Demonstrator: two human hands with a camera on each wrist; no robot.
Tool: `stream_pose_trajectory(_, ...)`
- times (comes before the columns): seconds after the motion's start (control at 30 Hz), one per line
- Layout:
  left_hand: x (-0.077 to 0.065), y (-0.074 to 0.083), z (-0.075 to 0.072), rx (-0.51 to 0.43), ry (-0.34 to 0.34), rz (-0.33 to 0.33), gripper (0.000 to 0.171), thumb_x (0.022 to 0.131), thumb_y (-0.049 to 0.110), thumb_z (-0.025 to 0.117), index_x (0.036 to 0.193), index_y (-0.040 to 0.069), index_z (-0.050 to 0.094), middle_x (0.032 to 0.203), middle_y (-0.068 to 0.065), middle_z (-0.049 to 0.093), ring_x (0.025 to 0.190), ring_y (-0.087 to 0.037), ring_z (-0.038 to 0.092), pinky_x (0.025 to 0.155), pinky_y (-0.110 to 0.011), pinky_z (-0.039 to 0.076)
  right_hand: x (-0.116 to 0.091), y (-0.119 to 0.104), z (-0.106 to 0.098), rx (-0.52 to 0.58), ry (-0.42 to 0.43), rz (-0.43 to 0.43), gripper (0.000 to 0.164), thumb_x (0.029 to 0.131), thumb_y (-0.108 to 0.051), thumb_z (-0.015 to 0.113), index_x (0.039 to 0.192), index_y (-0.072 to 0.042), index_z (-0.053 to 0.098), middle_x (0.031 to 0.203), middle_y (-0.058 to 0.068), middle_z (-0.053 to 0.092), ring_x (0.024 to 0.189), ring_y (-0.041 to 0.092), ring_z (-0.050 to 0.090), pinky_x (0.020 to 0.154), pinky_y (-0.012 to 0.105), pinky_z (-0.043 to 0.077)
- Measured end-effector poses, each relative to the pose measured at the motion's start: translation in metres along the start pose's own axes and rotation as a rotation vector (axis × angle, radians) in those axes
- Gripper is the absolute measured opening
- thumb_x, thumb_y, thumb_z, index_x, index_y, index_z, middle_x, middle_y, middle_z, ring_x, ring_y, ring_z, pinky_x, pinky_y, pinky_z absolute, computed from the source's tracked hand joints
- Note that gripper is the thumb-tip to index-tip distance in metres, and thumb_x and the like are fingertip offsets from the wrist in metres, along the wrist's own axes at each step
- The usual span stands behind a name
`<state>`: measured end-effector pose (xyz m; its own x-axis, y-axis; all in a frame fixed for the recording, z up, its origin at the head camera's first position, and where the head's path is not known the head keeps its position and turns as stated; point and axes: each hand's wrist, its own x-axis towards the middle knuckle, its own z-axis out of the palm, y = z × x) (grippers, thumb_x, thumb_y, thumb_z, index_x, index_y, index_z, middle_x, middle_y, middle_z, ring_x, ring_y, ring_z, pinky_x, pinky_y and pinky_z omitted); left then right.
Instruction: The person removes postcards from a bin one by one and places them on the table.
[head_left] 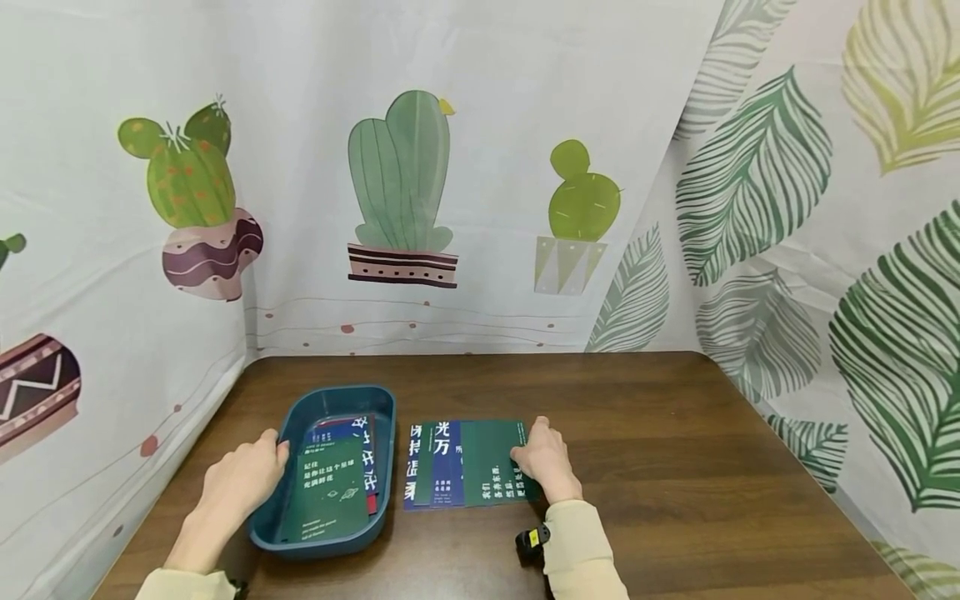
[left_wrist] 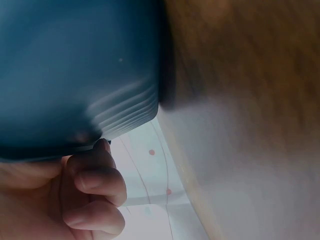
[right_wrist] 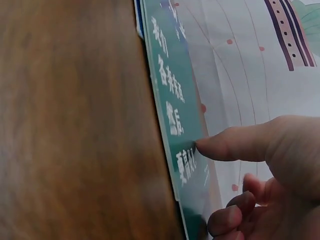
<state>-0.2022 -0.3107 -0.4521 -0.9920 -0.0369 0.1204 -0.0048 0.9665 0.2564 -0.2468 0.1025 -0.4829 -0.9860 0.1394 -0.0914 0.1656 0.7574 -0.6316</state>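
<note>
At the left of the table stands a dark blue plastic basin (head_left: 330,549) with several printed cards inside. A green card (head_left: 330,483) lies uppermost in it. My left hand (head_left: 243,477) grips the basin's left rim, its fingers curled against the outer wall in the left wrist view. Right of the basin, green and blue cards overlap in a row on the table. My right hand (head_left: 549,460) is at the right end, pinching the rightmost green card (head_left: 491,458). In the right wrist view its thumb lies on this card's face, the other fingers curled by the edge.
A blue card (head_left: 447,467) overlaps others between the basin and the rightmost green card. The brown wooden table (head_left: 675,467) extends to the right. Behind it hangs a white cloth (head_left: 487,317) printed with cacti and leaves.
</note>
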Motion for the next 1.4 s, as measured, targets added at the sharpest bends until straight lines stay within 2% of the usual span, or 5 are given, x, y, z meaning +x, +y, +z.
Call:
stream_pose_trajectory(0.1, -0.001, -0.001, 0.001, -0.001, -0.002, -0.003, 0.034, 0.1, 0.025, 0.045, 0.109, -0.007, 0.054, 0.09, -0.032, 0.063, 0.075, -0.051, 0.06, 0.06, -0.062, 0.045, 0.0, 0.0, 0.001, -0.009, 0.003, -0.023, 0.057, 0.085, -0.014, 0.073, 0.13, 0.008, 0.046, 0.107, 0.026, 0.06, 0.087, 0.035, 0.061, 0.075, 0.049, 0.051)
stream_pose_trajectory(0.23, -0.001, -0.002, 0.001, -0.002, 0.0, -0.003, 0.033, 0.1, 0.024, 0.045, 0.108, -0.007, 0.054, 0.089, -0.032, 0.062, 0.074, -0.051, 0.06, 0.06, -0.061, 0.045, -0.001, -0.003, -0.002, -0.01, 0.013, -0.077, 0.027, 0.084, -0.015, 0.073, 0.097, 0.0, 0.054, 0.085, 0.014, 0.056, 0.074, 0.028, 0.054, 0.066, 0.041, 0.046)
stream_pose_trajectory(0.4, -0.001, -0.001, 0.001, -0.005, 0.007, -0.005, 0.033, 0.101, 0.025, 0.045, 0.107, -0.007, 0.054, 0.089, -0.033, 0.062, 0.074, -0.051, 0.06, 0.059, -0.061, 0.045, -0.006, -0.013, -0.008, 0.073, 0.026, -0.162, 0.024, 0.09, -0.015, 0.066, 0.077, -0.008, 0.047, 0.069, 0.006, 0.045, 0.064, 0.024, 0.045, 0.059, 0.035, 0.036)
stream_pose_trajectory(0.87, -0.002, -0.001, 0.0, -0.008, 0.003, -0.005, 0.032, 0.1, 0.024, 0.045, 0.106, -0.006, 0.054, 0.088, -0.032, 0.062, 0.074, -0.051, 0.06, 0.06, -0.061, 0.045, -0.016, -0.033, -0.009, 0.278, 0.049, -0.385, 0.02, 0.086, -0.006, 0.062, 0.075, -0.009, 0.046, 0.062, 0.0, 0.039, 0.056, 0.016, 0.042, 0.054, 0.031, 0.033)
stream_pose_trajectory(1.4, 0.0, -0.001, 0.001, -0.002, -0.015, -0.014, 0.035, 0.101, 0.026, 0.045, 0.111, -0.007, 0.054, 0.092, -0.033, 0.062, 0.076, -0.051, 0.06, 0.061, -0.062, 0.045, -0.03, -0.052, -0.01, 0.394, -0.013, -0.459, 0.006, 0.094, -0.013, 0.062, 0.09, -0.01, 0.058, 0.079, 0.001, 0.052, 0.073, 0.017, 0.049, 0.065, 0.032, 0.04)
